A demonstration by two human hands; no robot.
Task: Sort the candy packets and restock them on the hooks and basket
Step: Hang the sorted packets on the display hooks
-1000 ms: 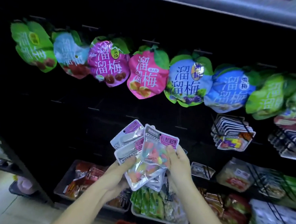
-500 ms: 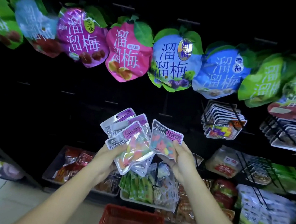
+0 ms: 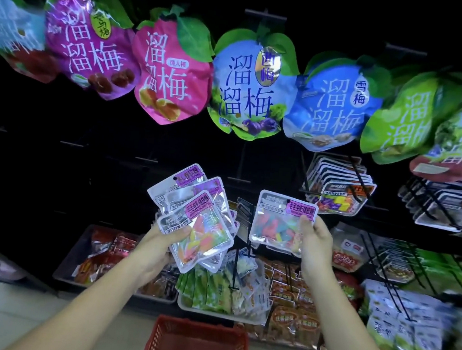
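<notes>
My left hand [image 3: 158, 248] grips a fanned stack of clear candy packets [image 3: 192, 216] with pink and purple labels and coloured gummies inside. My right hand [image 3: 316, 245] holds one single candy packet [image 3: 279, 221] of the same kind, upright, a little to the right of the stack and apart from it. Both are raised in front of a dark display wall with bare hooks [image 3: 235, 179]. A red plastic basket [image 3: 196, 346] stands on the floor below, between my forearms.
Large plum-snack bags [image 3: 249, 89] hang in a row across the top. At the right, hooks carry white-edged packets [image 3: 338, 188] and other snacks. Trays [image 3: 69, 258] of packets line the bottom shelf. Pale floor tiles lie at the lower left.
My right hand has pulled one packet off the stack and moved it right, opening a gap. The view has moved closer to the shelf and the red basket shows more.
</notes>
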